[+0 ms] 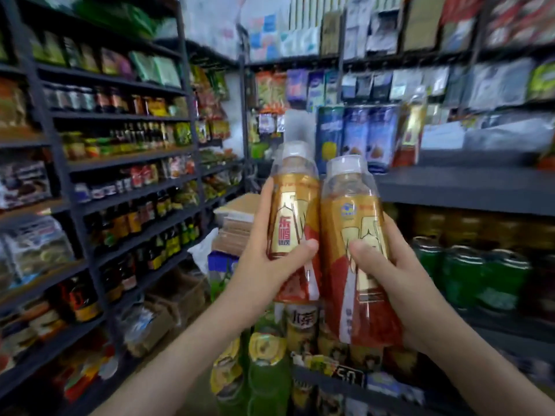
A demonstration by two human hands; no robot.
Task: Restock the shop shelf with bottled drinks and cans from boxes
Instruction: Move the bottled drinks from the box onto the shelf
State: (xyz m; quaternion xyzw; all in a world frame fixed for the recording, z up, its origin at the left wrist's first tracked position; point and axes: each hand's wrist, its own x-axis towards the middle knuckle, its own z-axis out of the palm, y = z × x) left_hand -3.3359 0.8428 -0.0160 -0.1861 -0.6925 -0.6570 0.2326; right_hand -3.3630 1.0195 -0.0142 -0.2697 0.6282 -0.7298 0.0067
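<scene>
From the head view, your left hand (264, 253) has its fingers and thumb curled round the left plastic bottle (295, 205), a clear one of amber drink with a gold-and-red label and a white cap. Your right hand (402, 277) grips its twin, the right plastic bottle (351, 223), lower on the body. Both are held up at the centre of the view, tilted slightly and touching along their sides. Neither stands on the dark grey metal shelf board (468, 187) at 3 o'clock. The main risk I see is the smooth label film: a one-handed grip could slip if you loosen it before the base is seated. The bottles could also knock each other as you part them. Below, at 6 o'clock, stand gold-lidded cans (267, 348), and a dropped bottle would likely topple them. At 4 o'clock the row of green drink bottles (486, 274) sits close under the board, so reaching in carelessly could push them over. The picture is blurred, so I cannot tell where a free slot lies.
</scene>
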